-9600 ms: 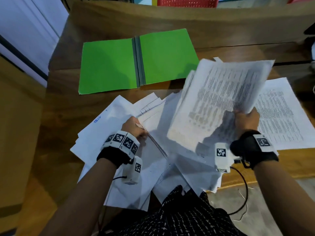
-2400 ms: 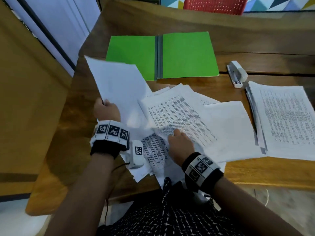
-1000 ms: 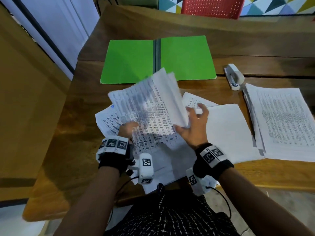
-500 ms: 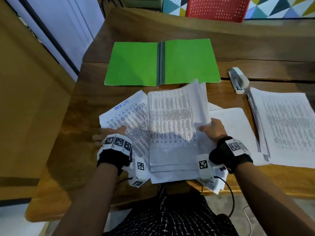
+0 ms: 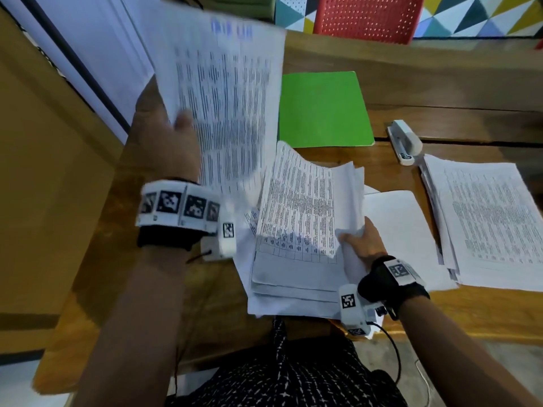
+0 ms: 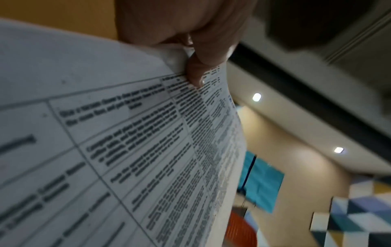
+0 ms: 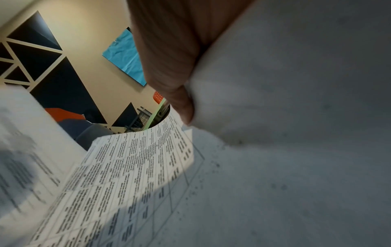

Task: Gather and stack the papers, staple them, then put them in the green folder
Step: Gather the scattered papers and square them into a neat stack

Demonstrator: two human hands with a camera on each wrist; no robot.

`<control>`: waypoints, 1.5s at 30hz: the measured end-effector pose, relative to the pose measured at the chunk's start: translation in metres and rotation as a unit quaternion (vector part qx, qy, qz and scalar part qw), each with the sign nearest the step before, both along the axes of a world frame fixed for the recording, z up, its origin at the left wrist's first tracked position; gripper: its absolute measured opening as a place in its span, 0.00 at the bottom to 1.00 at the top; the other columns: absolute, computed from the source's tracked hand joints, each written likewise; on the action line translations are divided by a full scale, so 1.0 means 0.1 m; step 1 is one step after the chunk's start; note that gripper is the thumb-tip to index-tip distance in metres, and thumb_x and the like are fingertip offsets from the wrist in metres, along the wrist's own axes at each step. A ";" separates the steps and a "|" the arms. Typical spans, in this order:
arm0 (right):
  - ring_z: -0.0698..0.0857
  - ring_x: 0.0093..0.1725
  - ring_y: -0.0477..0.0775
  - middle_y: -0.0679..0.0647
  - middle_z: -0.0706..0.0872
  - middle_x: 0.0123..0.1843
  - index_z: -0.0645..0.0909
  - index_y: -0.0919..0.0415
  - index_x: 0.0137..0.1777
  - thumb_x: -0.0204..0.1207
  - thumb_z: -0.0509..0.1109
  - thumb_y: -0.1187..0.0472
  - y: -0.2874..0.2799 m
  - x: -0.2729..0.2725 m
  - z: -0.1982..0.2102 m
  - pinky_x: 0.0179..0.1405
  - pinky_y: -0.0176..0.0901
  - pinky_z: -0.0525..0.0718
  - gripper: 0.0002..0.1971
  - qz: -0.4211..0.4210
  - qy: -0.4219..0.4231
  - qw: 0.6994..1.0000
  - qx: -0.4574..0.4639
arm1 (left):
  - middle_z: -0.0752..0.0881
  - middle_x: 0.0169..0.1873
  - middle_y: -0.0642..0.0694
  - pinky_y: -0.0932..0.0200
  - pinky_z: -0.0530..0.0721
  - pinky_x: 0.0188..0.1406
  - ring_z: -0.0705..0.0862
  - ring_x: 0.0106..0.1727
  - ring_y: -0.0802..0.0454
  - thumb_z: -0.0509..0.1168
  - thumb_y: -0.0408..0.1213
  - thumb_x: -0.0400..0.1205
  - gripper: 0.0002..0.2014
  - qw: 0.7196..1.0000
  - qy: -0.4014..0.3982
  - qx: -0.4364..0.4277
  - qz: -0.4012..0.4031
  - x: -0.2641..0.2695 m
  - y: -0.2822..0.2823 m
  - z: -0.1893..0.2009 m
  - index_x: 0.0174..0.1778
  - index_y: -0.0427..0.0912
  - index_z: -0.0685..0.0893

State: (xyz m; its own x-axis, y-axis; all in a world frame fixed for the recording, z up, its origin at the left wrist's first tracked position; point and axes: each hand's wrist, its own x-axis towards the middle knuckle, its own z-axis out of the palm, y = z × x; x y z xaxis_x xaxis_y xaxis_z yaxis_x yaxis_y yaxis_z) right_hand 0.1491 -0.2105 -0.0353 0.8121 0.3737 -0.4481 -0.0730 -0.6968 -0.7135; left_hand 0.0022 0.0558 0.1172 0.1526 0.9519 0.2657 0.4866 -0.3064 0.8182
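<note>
My left hand [image 5: 173,133] holds one printed sheet [image 5: 223,92] lifted high above the table; in the left wrist view the thumb pinches that sheet [image 6: 127,150] at its edge. My right hand [image 5: 363,245] grips the right edge of a bundle of printed papers [image 5: 299,224] near the table's front, its top pages bowed upward. The right wrist view shows the thumb [image 7: 175,93] pressed on these papers [image 7: 135,167]. The green folder [image 5: 323,110] lies open at the back, its left half hidden behind the raised sheet. A white stapler [image 5: 404,141] lies to its right.
A second stack of printed pages [image 5: 487,218] lies at the right of the wooden table [image 5: 440,83], with a blank sheet [image 5: 396,230] between it and my bundle. A red chair [image 5: 367,16] stands behind the table. A wall is at the left.
My left hand has lifted a sheet off the table's left side, up and away from the table. My right hand keeps its grip on the bundle, whose top pages now bow upward.
</note>
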 end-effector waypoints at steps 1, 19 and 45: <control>0.78 0.65 0.68 0.70 0.78 0.66 0.63 0.71 0.71 0.71 0.72 0.65 0.00 -0.01 -0.01 0.66 0.61 0.77 0.31 -0.014 0.005 1.000 0.007 | 0.80 0.68 0.36 0.47 0.77 0.69 0.78 0.69 0.40 0.58 0.46 0.80 0.24 0.999 -0.022 0.031 -0.002 0.02 0.06 0.14 0.70 0.36 0.75; 0.65 0.79 0.46 0.46 0.64 0.80 0.64 0.49 0.78 0.72 0.62 0.33 0.09 -0.11 -0.02 0.81 0.52 0.58 0.37 0.023 0.232 0.946 0.225 | 0.77 0.67 0.28 0.43 0.73 0.68 0.75 0.69 0.32 0.61 0.37 0.83 0.19 0.924 0.224 -0.284 -0.125 0.26 -0.73 -1.29 0.65 0.28 0.77; 0.77 0.57 0.59 0.57 0.80 0.47 0.72 0.54 0.37 0.59 0.80 0.49 0.29 0.63 0.26 0.56 0.51 0.71 0.20 0.364 -0.140 0.873 -0.293 | 0.77 0.69 0.30 0.46 0.75 0.66 0.77 0.69 0.32 0.59 0.34 0.84 0.20 0.910 0.195 -0.365 -0.022 0.05 -0.37 -1.37 0.69 0.27 0.73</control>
State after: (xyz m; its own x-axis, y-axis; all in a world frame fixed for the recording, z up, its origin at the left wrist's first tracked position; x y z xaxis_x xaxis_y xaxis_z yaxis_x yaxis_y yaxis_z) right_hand 0.2116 -0.1817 -0.0095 0.5631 0.6098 -0.5577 0.6613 -0.7372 -0.1383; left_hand 0.0076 0.0192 -0.0198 0.1414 0.8440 -0.5173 0.7835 0.2240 0.5796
